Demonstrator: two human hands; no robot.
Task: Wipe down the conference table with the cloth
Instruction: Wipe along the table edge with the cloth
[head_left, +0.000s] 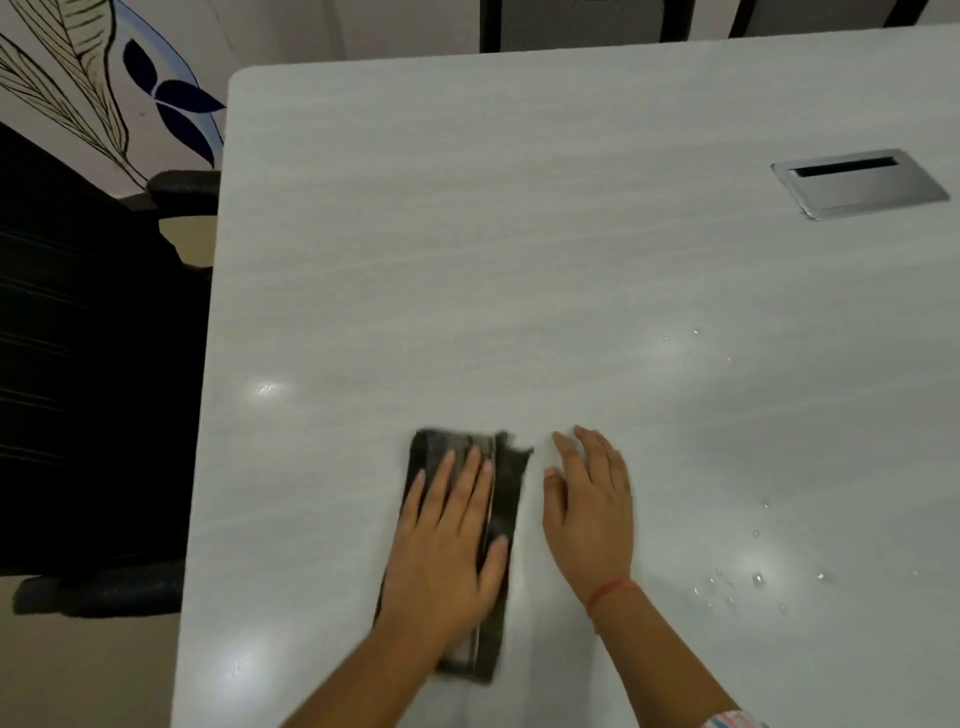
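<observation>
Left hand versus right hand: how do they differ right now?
The left hand lies flat on the dark folded cloth; the right hand rests on the bare table beside it. The right wrist wears a red thread; the left wrist is bare. Both are open, palms down.

We see the counter (467, 260) lying bare ahead of both hands, all the way to its far edge and its rounded far-left corner, so a hand could slide forward freely. To the far right, a metal cable hatch (860, 184) sits in the surface and would interrupt a sweep there. Water droplets (756, 579) dot the counter to the right of the right hand (592, 504). Past the left edge, 1 black chair (78, 364) stands close, its armrests (184, 189) near the counter. 2 more chair backs (582, 23) stand behind the far edge.
</observation>
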